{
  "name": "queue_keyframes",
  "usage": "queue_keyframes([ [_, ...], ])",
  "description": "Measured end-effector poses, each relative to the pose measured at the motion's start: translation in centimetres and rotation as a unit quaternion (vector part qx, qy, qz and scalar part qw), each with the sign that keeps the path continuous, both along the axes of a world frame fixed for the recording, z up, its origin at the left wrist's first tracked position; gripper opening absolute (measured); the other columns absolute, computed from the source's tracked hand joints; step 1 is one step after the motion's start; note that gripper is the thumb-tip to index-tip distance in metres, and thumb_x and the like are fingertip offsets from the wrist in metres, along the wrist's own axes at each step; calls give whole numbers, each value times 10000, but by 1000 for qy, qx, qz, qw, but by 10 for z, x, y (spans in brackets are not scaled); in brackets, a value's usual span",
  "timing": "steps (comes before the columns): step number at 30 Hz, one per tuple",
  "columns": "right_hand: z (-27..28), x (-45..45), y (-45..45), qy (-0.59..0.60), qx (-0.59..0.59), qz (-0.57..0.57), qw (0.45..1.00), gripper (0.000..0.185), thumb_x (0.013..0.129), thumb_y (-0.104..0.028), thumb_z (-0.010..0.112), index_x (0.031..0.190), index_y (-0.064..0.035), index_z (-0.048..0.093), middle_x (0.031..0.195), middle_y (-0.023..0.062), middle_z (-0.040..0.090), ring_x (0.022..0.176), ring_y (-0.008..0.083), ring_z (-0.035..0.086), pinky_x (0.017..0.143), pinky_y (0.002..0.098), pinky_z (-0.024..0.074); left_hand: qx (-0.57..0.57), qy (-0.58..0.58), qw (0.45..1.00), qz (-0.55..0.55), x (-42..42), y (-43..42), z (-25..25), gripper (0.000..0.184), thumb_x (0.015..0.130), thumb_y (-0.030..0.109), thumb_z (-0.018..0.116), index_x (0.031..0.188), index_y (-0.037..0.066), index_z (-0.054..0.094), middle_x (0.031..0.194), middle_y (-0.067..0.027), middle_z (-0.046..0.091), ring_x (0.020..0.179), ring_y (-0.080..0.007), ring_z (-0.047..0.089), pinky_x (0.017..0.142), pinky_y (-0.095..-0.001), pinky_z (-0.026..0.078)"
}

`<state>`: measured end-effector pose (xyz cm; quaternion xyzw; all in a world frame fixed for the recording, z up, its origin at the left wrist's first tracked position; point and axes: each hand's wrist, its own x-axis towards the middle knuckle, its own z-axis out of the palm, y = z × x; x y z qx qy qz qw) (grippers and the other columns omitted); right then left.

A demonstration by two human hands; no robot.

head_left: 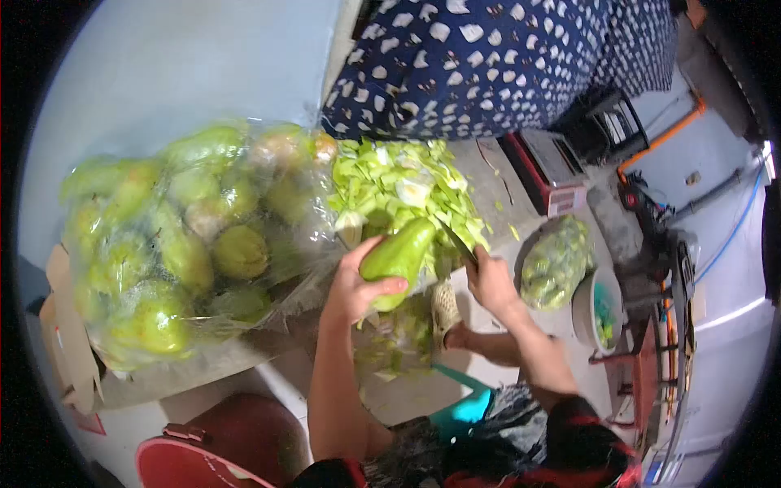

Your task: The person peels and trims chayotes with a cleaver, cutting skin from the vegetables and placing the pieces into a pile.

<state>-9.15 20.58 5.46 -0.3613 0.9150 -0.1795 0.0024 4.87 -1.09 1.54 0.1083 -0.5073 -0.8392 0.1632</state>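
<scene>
I see the left hand [355,285], fingers round a green fruit [397,259], seemingly steadying it at the near edge of the peelings [382,175]. Just right, the right hand [492,281] has fingers round a knife [458,245]

patterned navy cloth [488,69] near red-sided scale [550,161]; red bucket [268,431] lower left; orange tube [663,137] right

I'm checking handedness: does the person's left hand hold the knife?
No, the right hand grips the knife, while the left hand holds the green fruit.
</scene>
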Motion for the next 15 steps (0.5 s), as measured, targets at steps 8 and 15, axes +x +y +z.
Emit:
queue_keyframes([
  [8, 91, 53, -11, 46, -150, 73, 985, 166, 825, -27, 677, 852, -16, 514, 673, 195, 622, 541, 361, 617, 487, 384, 470, -4, -6, 999, -37, 0, 4, 5, 711, 618, 117, 804, 1252, -69, 540, 1087, -101, 644, 975, -165, 596, 866, -293, 476],
  [15, 13, 0, -7, 33, 109, 22, 993, 194, 780, 12, 664, 913, 12, 523, 646, 239, 598, 599, 362, 641, 544, 439, 520, -12, -12, 999, -47, 0, 8, 2, 740, 603, 149, 829, 1250, -70, 545, 1099, -106, 643, 993, -177, 594, 886, -295, 466],
])
